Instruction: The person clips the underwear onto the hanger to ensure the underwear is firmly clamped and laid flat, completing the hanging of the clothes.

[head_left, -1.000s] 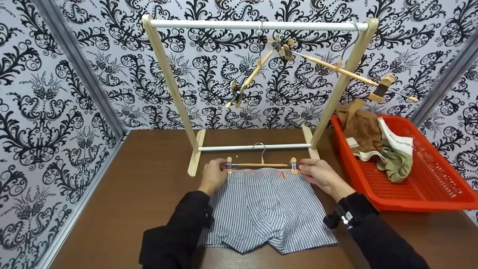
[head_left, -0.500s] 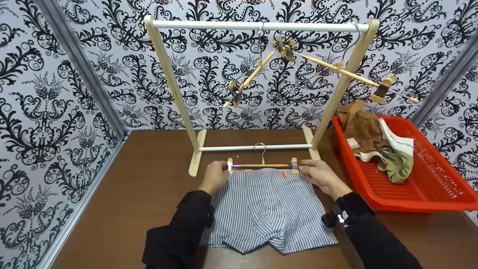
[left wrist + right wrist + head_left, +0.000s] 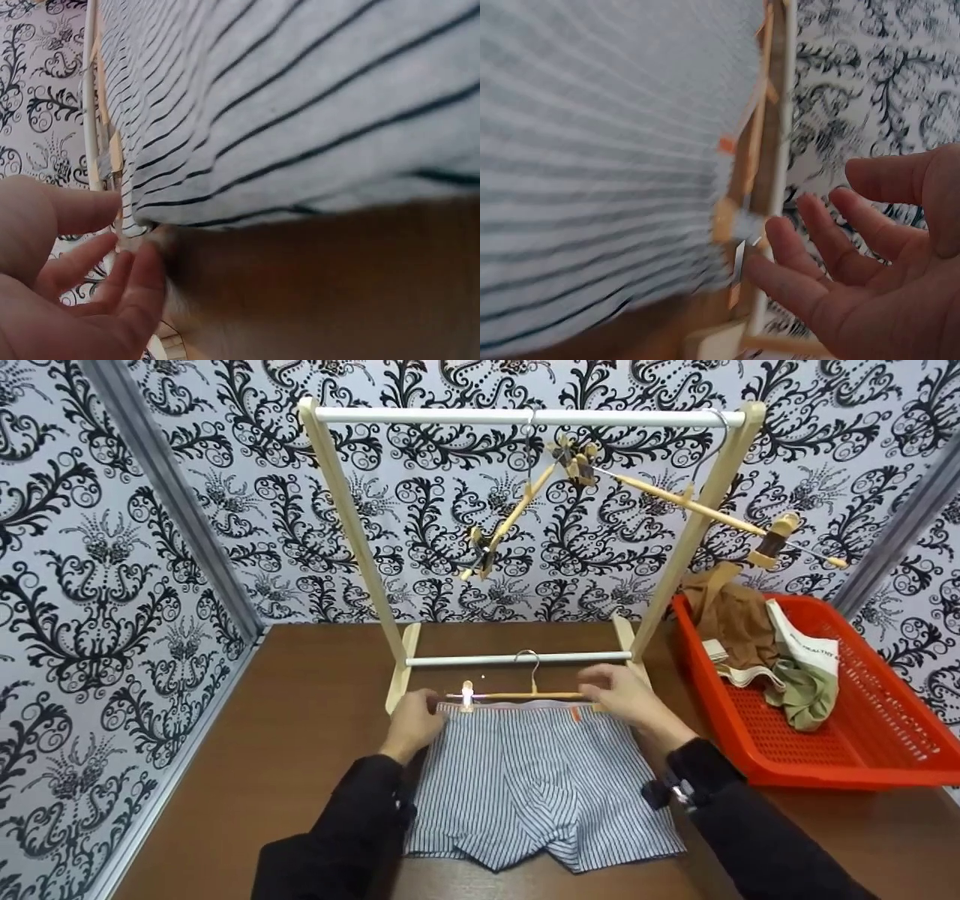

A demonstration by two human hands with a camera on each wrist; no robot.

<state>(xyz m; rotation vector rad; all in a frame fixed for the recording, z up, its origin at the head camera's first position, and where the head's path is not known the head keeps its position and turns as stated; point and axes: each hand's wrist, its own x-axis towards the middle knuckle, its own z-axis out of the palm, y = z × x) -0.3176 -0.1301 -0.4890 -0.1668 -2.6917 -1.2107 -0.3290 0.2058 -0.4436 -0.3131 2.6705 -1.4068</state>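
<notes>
Grey-and-white striped boxer shorts (image 3: 510,780) lie flat, waistband toward the rack. A wooden clip hanger (image 3: 551,695) lies along that waistband, its hook pointing away from me. Its left clip (image 3: 467,699) shines brightly over the waistband. My left hand (image 3: 411,726) is beside the left waist corner, thumb and fingers apart and loosely bent at the fabric edge in the left wrist view. Over the hanger's right end is my right hand (image 3: 622,697), mostly hiding that clip in the head view. The right wrist view shows its fingers spread, nothing held, close to the right clip (image 3: 726,221).
Behind the shorts stands a wooden rack with a white top rail (image 3: 450,415). Two more clip hangers (image 3: 517,514) hang tilted from it. To the right, a red plastic basket (image 3: 847,772) holds brown cloth (image 3: 731,611) and green-and-white cloth (image 3: 806,682). Patterned walls enclose the table.
Both hands have let go of the hanger's clips. The left hand has drawn off left and slightly down; the right has lifted and shifted left over the right clip. Shorts and hanger stay in place.
</notes>
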